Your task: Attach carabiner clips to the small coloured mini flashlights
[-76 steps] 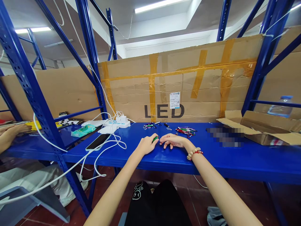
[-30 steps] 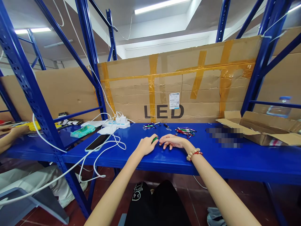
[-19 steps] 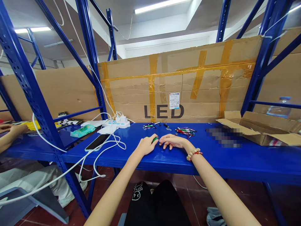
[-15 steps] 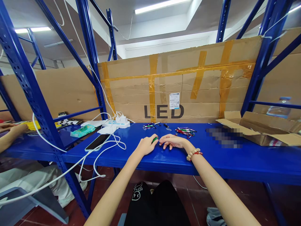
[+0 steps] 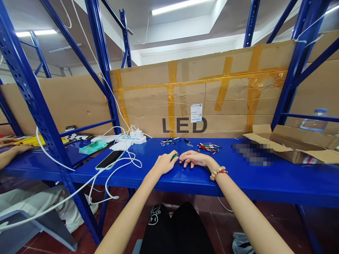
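Observation:
My left hand [image 5: 165, 163] rests on the blue table with its fingers closed on a small green pen-like piece [image 5: 174, 156], most of it hidden in the grip. Just to the right, my right hand [image 5: 194, 158] is bent at the wrist, fingers curved and apart, with its fingertips near the end of that piece. Nothing shows in the right hand. Behind my hands lies a small group of pen-like pieces with carabiner clips [image 5: 169, 141]. A single dark one [image 5: 188, 142] is beside it, and a pile of red, green and dark ones [image 5: 209, 148] lies farther right.
On the left are a phone [image 5: 110, 159], looped white cables and a power strip [image 5: 136, 137]. An open cardboard box [image 5: 296, 144] stands at the right, near a blurred-out patch. Taped cardboard [image 5: 201, 91] backs the table [image 5: 238, 183]. A co-worker's hands [image 5: 16, 150] are far left.
My hands and the green piece look unchanged. At far left, the co-worker's nearer hand has shifted slightly, down and over the yellow item.

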Motion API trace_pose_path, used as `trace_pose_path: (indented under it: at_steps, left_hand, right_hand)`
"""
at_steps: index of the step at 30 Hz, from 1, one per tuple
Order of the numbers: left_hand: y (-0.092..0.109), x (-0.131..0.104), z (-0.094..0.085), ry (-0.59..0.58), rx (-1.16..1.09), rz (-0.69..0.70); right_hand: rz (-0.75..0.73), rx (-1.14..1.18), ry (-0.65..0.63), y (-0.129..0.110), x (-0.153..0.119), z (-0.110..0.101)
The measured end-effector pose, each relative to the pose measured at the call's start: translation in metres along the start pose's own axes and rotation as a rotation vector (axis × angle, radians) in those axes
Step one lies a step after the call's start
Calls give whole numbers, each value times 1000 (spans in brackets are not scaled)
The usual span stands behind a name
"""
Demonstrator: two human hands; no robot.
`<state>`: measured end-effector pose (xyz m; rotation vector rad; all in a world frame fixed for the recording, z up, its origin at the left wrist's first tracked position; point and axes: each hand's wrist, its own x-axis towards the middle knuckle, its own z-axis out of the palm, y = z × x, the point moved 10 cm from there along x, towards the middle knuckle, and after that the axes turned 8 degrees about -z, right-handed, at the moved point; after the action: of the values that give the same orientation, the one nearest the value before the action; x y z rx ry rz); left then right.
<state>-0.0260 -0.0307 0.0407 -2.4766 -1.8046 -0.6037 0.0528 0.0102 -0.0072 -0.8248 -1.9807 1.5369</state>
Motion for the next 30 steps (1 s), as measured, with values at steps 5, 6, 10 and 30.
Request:
trace_pose_path:
  at_steps: [5,6,10,30]
  left_hand:
    - [0,1,1,-4,3,-4]
    - [0,1,1,-5,4,-5]
    - [0,0,1,-4,7,-7]
    - [1,1,2,-34,25,3]
  right_hand:
    - [-3,2,-5,0,0,0]
    - [-4,1,-5,0,0,0]
    - [-6,3,-4,0,1,0]
    - [0,20,10,1,1,-1]
